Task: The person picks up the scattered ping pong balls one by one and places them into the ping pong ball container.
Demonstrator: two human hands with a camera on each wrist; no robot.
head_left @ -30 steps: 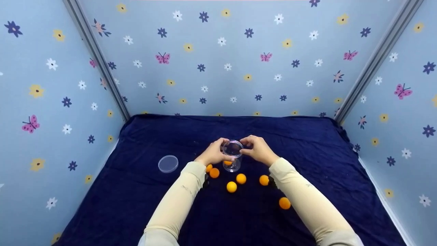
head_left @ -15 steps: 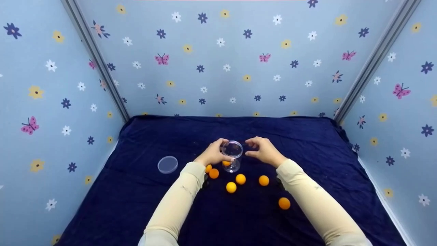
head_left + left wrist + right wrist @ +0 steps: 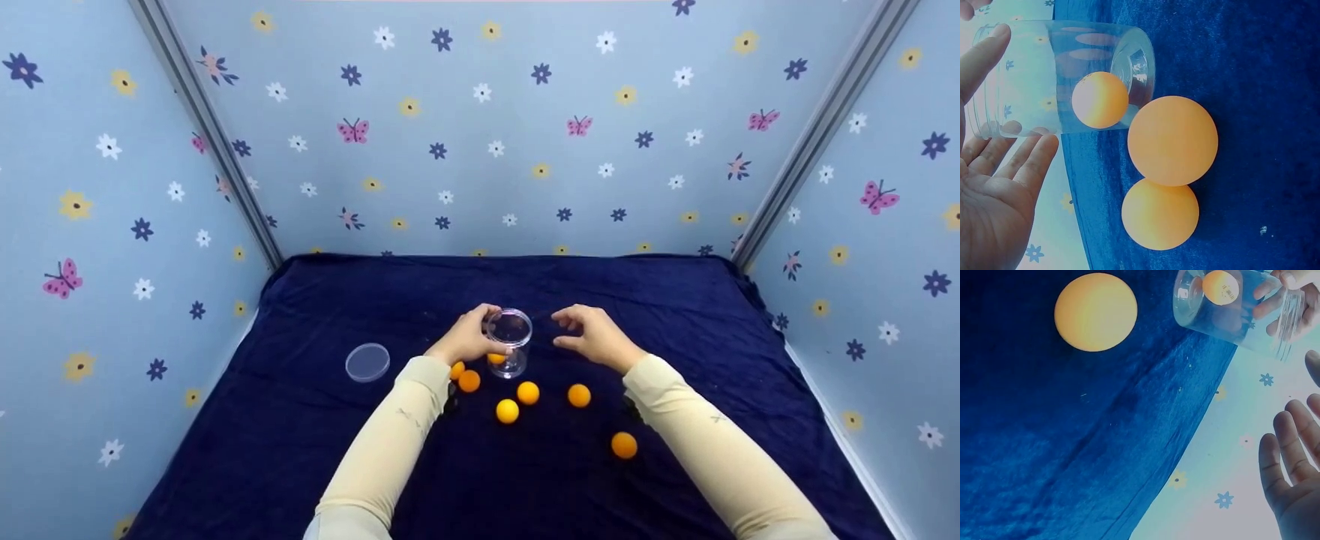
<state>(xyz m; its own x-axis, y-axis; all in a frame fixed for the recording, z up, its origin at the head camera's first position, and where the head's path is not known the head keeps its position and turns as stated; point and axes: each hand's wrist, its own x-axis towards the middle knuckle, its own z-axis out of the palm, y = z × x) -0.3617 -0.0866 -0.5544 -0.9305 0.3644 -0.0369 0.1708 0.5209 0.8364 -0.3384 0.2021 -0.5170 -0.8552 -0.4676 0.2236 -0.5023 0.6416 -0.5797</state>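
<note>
We see the right hand point(image 3: 604, 341), fingers loose and empty, drawn back from the jar point(image 3: 516, 354); now only the left hand point(image 3: 466, 337) grips it near the rim, upright midway between the bench point(image 3: 667, 322)'s side edges, one orange ball point(image 3: 1100, 100) inside.

A small gap is left betw. fingertips of R hand point(image 3: 596, 339) & clear plastic jar point(image 3: 517, 358); from the opp. side the jar is blocked by L hand point(image 3: 471, 337), thumb + fingers being set round it. Nearer the wearer than R fingers, passage is obstructed by an orange ping-pong ball point(image 3: 579, 395); below the gap, by two yellow-orange balls point(image 3: 528, 393) point(image 3: 507, 411). Below L palm, room is taken by an orange pair point(image 3: 469, 381). Beyond both hands' fingertips, free navy cloth point(image 3: 517, 281) is offered up to flowered wall point(image 3: 517, 180).
</note>
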